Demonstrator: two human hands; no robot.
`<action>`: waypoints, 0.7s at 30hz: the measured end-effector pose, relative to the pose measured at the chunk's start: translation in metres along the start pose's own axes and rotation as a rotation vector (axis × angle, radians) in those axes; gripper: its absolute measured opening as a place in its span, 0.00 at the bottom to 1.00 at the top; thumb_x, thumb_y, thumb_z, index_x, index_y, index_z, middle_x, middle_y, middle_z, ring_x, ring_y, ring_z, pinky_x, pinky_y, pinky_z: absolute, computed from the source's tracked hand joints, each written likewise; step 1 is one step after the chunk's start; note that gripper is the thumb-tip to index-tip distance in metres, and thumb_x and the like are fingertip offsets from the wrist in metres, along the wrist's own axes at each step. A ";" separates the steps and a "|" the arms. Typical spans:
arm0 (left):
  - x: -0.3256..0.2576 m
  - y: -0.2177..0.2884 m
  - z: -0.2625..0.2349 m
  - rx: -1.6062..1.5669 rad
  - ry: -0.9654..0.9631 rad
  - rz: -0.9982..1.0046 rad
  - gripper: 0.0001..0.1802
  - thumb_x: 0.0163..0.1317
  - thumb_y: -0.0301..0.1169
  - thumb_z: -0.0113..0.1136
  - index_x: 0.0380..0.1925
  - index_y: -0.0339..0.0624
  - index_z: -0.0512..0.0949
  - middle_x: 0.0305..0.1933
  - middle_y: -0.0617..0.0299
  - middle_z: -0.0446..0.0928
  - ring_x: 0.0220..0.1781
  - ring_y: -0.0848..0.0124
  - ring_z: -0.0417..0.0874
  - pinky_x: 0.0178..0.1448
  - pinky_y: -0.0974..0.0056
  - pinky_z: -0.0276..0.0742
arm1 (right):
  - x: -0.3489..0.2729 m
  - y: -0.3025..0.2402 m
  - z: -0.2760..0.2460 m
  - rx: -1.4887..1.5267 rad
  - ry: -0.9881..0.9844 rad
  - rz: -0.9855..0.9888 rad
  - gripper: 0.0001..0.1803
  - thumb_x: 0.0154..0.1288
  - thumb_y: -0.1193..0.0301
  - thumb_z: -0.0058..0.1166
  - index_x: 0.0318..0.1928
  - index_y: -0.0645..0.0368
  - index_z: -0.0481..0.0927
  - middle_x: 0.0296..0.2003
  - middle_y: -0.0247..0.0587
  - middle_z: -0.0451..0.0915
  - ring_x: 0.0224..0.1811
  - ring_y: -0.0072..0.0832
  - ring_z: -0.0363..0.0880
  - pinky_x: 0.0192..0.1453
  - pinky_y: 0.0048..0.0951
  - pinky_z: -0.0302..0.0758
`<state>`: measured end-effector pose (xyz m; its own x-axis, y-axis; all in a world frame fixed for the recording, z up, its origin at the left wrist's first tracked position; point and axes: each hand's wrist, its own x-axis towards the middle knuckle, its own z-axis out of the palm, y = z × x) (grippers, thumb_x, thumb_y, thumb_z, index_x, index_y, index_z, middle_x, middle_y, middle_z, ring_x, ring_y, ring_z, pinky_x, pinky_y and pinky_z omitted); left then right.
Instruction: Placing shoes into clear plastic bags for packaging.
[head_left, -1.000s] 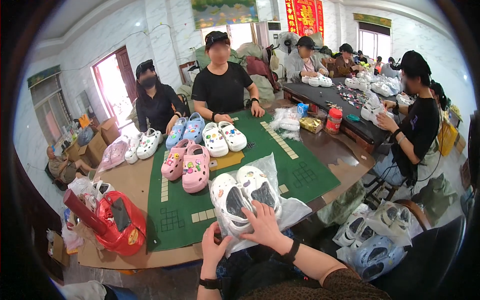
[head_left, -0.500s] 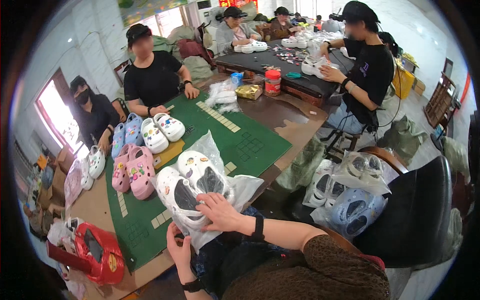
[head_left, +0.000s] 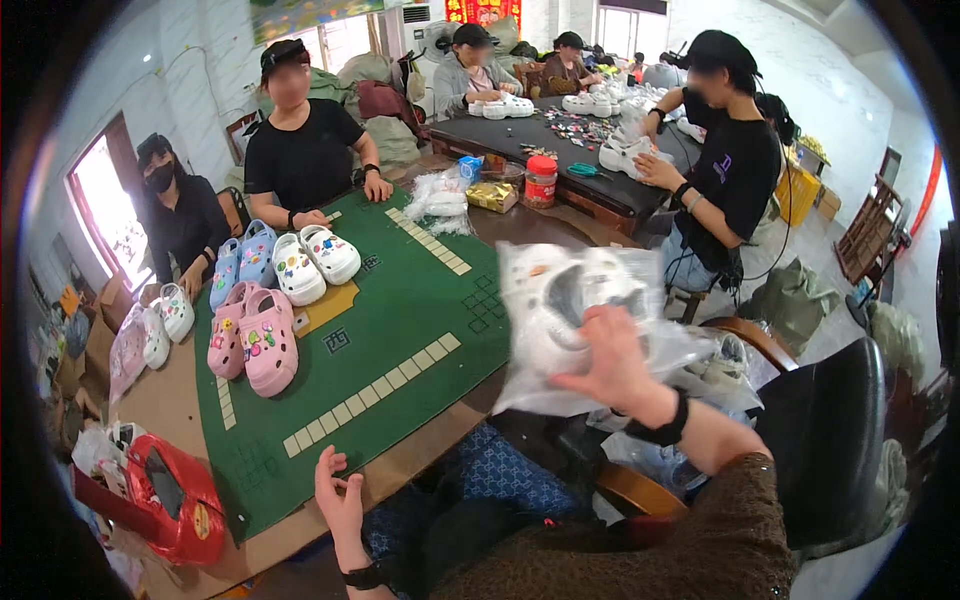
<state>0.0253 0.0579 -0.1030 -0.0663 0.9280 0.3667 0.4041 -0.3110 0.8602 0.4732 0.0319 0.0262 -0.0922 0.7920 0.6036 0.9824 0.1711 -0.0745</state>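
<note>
While the right hand presses its thumb and fingers on one clear bag, the left hand is holding nothing, and its fingers are spread apart near the table edge. Inside the bag are white clogs; they are blurred, but I count two. The bag is in the air, to the right of the green mat, near one black chair. On the mat stand three pairs, which makes six: two pink clogs, two blue clogs and two charm-covered white clogs. Across the table are two people, both in black tops.
</note>
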 end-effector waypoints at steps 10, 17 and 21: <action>0.002 0.002 0.006 0.051 0.022 -0.008 0.30 0.58 0.28 0.68 0.63 0.41 0.73 0.52 0.56 0.78 0.49 0.69 0.77 0.40 0.69 0.75 | -0.052 0.129 0.015 -0.293 -0.134 0.159 0.42 0.36 0.51 0.76 0.46 0.68 0.72 0.48 0.51 0.69 0.51 0.47 0.67 0.58 0.45 0.67; -0.002 0.011 0.008 0.086 0.032 -0.048 0.27 0.60 0.25 0.65 0.61 0.39 0.74 0.50 0.58 0.78 0.48 0.70 0.77 0.40 0.68 0.74 | -0.098 0.139 0.163 -0.196 -0.289 0.213 0.42 0.43 0.43 0.72 0.46 0.68 0.76 0.48 0.50 0.71 0.54 0.47 0.68 0.59 0.43 0.68; -0.003 0.008 0.010 0.166 0.045 -0.023 0.27 0.57 0.24 0.67 0.59 0.40 0.75 0.48 0.59 0.78 0.47 0.69 0.78 0.37 0.69 0.74 | -0.099 0.107 0.214 -0.180 -0.373 0.317 0.32 0.43 0.62 0.74 0.48 0.66 0.76 0.49 0.53 0.69 0.55 0.49 0.67 0.63 0.44 0.68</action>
<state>0.0379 0.0549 -0.1006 -0.1165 0.9232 0.3662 0.5471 -0.2481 0.7995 0.5525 0.0967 -0.2115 0.1955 0.9490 0.2475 0.9807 -0.1889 -0.0505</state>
